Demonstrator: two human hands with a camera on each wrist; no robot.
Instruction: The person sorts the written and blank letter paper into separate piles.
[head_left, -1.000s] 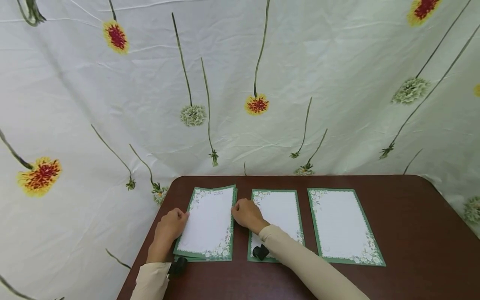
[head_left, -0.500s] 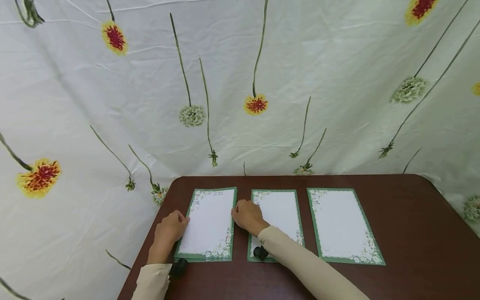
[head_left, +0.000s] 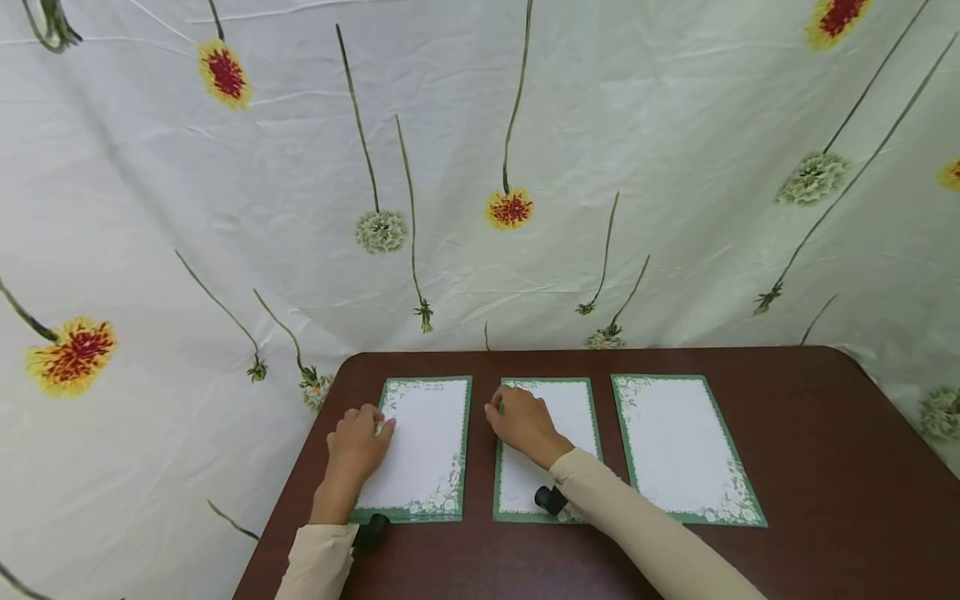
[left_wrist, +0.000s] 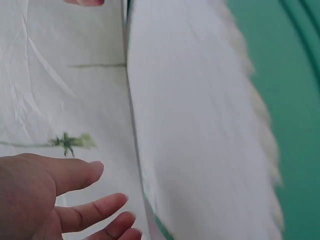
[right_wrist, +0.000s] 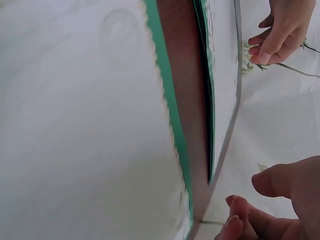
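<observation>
Green-bordered writing paper with white flowers lies in a stack at the left of the table; faint writing shows near its top. My left hand is over the stack's left edge, and in the left wrist view its thumb and fingers are apart with nothing between them, beside the paper. My right hand is above the left part of the middle sheet, covering some of it. The right wrist view shows the right hand's thumb and fingers parted, holding nothing, near the stack's edge.
A third matching sheet lies to the right on the dark brown table. Behind the table hangs a white cloth printed with flowers. Each wrist carries a small black camera, such as the left one.
The stack's top sheet, skewed before, now lies square on those below. My right hand has left the stack's right edge and moved right; my left hand has loosened and shifted slightly right.
</observation>
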